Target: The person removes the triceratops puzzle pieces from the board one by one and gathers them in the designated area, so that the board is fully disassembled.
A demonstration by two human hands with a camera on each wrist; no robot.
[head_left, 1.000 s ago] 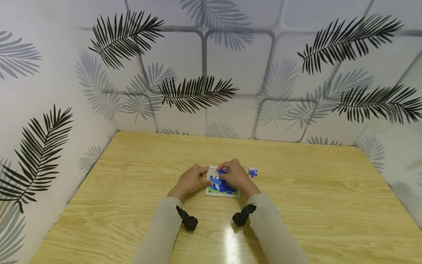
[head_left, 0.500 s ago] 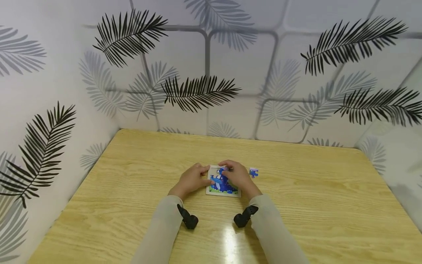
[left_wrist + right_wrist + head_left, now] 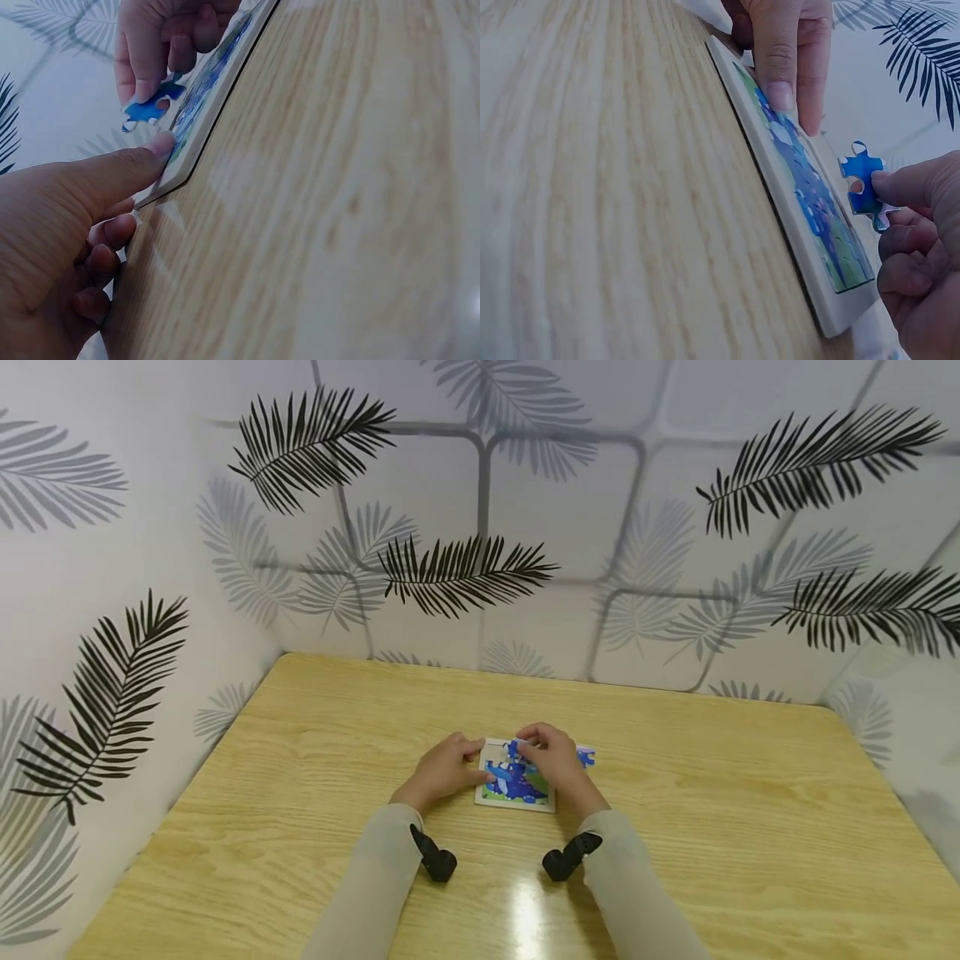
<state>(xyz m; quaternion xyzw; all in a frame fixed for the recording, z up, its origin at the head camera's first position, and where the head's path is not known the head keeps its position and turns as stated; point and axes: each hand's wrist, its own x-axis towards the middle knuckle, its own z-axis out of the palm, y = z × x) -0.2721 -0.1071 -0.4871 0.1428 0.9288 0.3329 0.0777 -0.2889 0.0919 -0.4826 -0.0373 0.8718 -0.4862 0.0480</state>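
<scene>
A small jigsaw puzzle board (image 3: 516, 807) with a pale rim lies on the table, showing a blue dinosaur picture. My left hand (image 3: 441, 770) grips its left side. The thumb (image 3: 131, 171) presses on top near the rim, and the other fingers are curled at the edge. Between thumb and fingers, my right hand (image 3: 562, 766) pinches a blue puzzle piece (image 3: 864, 184), held tilted above the far part of the board. A bare patch shows at the board's far left. Another blue and pink puzzle piece (image 3: 588, 757) lies right of the board, partly hidden by the right hand.
The wooden table (image 3: 712, 827) spreads wide on all sides of the board. Behind it stands a pale wall (image 3: 547, 510) with a feather-leaf pattern, and a similar wall closes the left. Black cameras (image 3: 438, 864) sit on both wrists.
The right hand has shifted slightly right over the board with its pinched piece, which now shows more. The left hand stays on the board. The whole head view has drifted a little.
</scene>
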